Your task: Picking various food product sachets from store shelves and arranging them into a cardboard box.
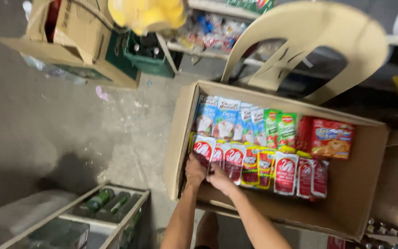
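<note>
Red-and-white sachets (217, 157) stood at the front left of the cardboard box (346, 203), my left hand (194, 169) and right hand (219, 177) closed on 2, and I judged careless tugging could topple neighbours.

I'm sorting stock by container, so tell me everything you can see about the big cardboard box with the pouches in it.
The big brown cardboard box sits open-topped, flaps out, on the grey concrete floor before a beige plastic chair. Two rows of upright sachets fill its far side: blue, green and red behind, red-and-white pouches in front; the near side is bare. The left hand and right hand reach in at its left end.
</note>
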